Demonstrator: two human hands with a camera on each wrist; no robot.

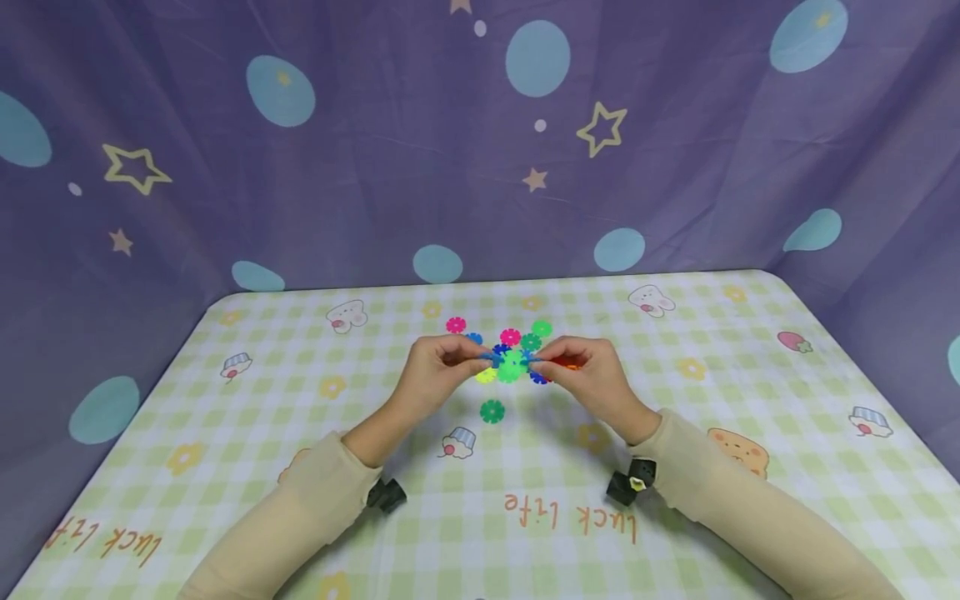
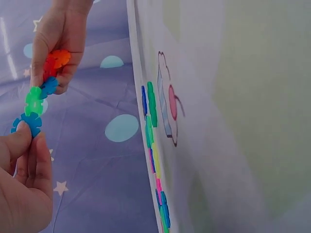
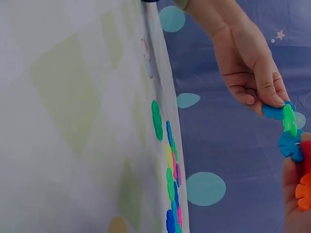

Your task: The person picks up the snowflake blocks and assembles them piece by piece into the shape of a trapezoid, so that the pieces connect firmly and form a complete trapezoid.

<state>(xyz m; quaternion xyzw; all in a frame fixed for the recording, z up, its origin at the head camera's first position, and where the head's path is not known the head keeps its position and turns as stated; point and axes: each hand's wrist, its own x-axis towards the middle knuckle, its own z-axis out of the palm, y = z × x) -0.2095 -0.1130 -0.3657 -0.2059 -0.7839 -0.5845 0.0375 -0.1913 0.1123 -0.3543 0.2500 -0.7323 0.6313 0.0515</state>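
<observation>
- Beige sleeves (image 1: 277, 508) nearest me, angled inward; black wrist cameras (image 1: 387, 495) sit by the cuffs, probably there to face the fingers.
- Checked tablecloth (image 1: 420, 542) underneath, lettering upside down from this side.
- Dark green disc (image 1: 492, 412) lies alone, nearer than the loose group, touching nothing.
- Left hand (image 1: 435, 367): thumb and fingers pinched narrow on a blue disc (image 2: 34, 121). Looks like an edge grip, likely to leave the far notches free.
- Right hand (image 1: 596, 375): fingers close together, holding a second blue disc (image 2: 49, 88), with a red disc (image 2: 50, 68) and an orange disc (image 2: 61, 58) held alongside. Can't tell how those two join the blue.
- Light green disc (image 2: 34, 101) sits between both blues, seemingly slotted to each. Whole run is up off the cloth, between the hands; gripping both ends probably steadies it.
- Loose discs below and just beyond: yellow disc (image 1: 486, 377), pink disc (image 1: 511, 337), bright green disc (image 1: 542, 328), others close by. Fingers and held run block part of the group; can't count it.
- Far pink disc (image 1: 456, 325) lies beyond the left hand, near the group's back.
- Purple curtain (image 1: 450, 167) with spots and stars hangs behind the table, out of the way.
</observation>
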